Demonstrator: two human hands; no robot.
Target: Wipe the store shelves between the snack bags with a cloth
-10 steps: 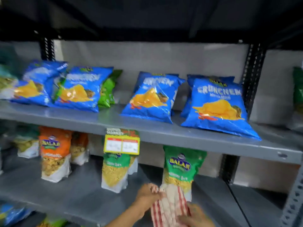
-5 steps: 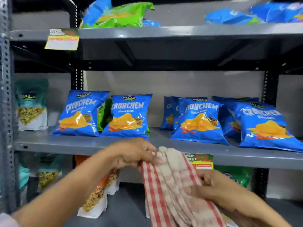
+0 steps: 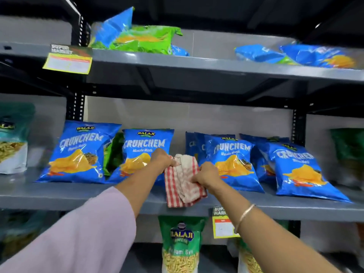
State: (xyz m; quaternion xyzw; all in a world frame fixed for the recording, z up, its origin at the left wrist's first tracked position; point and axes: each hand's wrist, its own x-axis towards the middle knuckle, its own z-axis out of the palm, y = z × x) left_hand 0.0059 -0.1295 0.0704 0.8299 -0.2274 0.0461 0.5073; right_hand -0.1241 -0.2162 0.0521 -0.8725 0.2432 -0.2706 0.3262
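Observation:
A red-and-white checked cloth point(image 3: 184, 183) is bunched over the front of the grey middle shelf point(image 3: 59, 196), in the gap between two blue Crunchem bags. My left hand point(image 3: 163, 160) grips its upper left edge. Its right side is held by my right hand point(image 3: 206, 176). One blue bag point(image 3: 143, 152) stands just left of the cloth, partly behind my left hand, and another point(image 3: 232, 162) leans just right of it. Two more blue bags point(image 3: 78, 154) point(image 3: 301, 170) stand at the outer left and right of this shelf.
The upper shelf point(image 3: 197, 64) carries green and blue bags point(image 3: 141, 39) and a yellow price tag point(image 3: 68, 59). Below hang green Balaji pouches point(image 3: 182, 243) and another tag point(image 3: 223, 223). Black slotted uprights point(image 3: 75, 107) point(image 3: 297, 127) frame the bay. A teal pouch point(image 3: 11, 138) stands at far left.
Both hands have lifted the cloth up from below the shelf edge onto the middle shelf between the blue bags. The camera view has tilted upward.

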